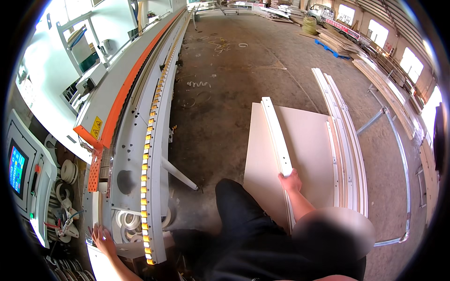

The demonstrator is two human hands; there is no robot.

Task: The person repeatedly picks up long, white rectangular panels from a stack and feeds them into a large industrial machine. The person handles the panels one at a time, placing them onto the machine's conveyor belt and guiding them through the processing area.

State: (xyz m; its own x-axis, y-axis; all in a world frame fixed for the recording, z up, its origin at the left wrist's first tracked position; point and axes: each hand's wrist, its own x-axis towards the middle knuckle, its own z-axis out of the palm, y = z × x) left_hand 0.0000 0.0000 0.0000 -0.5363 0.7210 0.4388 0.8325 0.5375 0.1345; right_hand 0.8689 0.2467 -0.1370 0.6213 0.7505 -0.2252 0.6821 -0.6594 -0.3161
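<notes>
My left hand (103, 240) lies with its fingers spread at the near end of a narrow pale strip (96, 208), which sits on the infeed of a long edge-banding machine (123, 105). My fingertips touch the strip's end. To my right, my right hand (291, 181) is closed round the edge of a long white board strip (276, 133) with small holes. That strip lies lengthwise over a large beige panel (304, 122). My right forearm and a blurred rounded shape hide part of the panel's near end.
A roller rail (151, 140) with yellow rollers runs along the machine. Left of it are a control screen (18, 168) and edging tape rolls (70, 171). More white strips (344, 140) are stacked right of the panel, beside a metal frame (407, 187). Tape scraps (199, 85) litter the floor.
</notes>
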